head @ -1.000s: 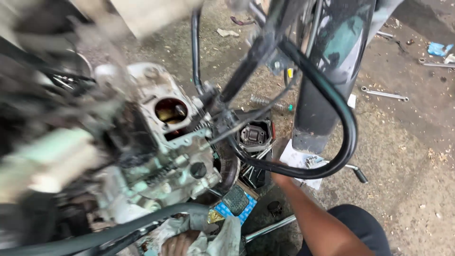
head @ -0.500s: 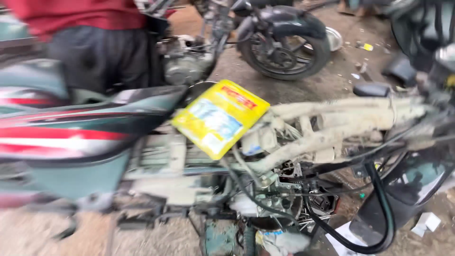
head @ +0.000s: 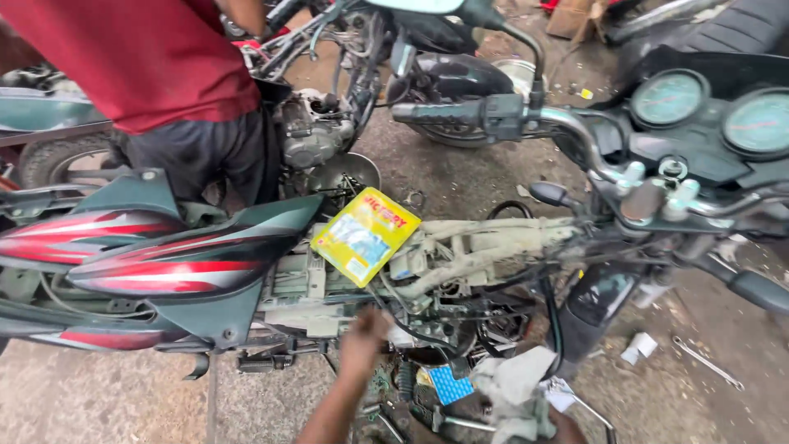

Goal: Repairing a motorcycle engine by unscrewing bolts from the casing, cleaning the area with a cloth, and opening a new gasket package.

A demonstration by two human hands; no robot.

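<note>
In the head view, a stripped motorcycle frame [head: 460, 255] is seen lying across the middle of the picture, and the person's hands are found at its lower edge. The left hand [head: 364, 333] is raised against the underside of the frame, among black cables [head: 427, 316]; its fingers are blurred, so it cannot be told whether it is open or closed. The right hand [head: 567, 427] is almost cut off by the bottom edge and is pressed against a pale rag [head: 514, 382]; a grip cannot be judged either.

The frame is judged to be heavy, stiff and dusty, perhaps greasy, so it would best be taken by its bare tubes and not by the thin cables, which are soft and could be pulled loose. The rag is light and limp.

On the floor just beside the rag, a small blue packet [head: 450, 384] with a white pattern is seen. A spanner [head: 707, 362] lies well apart, near the right edge. Higher, on top of the frame next to the dark green and red tail panel [head: 181, 263], a flat yellow rectangular pouch [head: 366, 236] is resting tilted, with a red band and a pale picture. It looks light and slippery.

Farther away, another person in a red shirt [head: 156, 57] stands at a second motorcycle [head: 329, 131].
</note>
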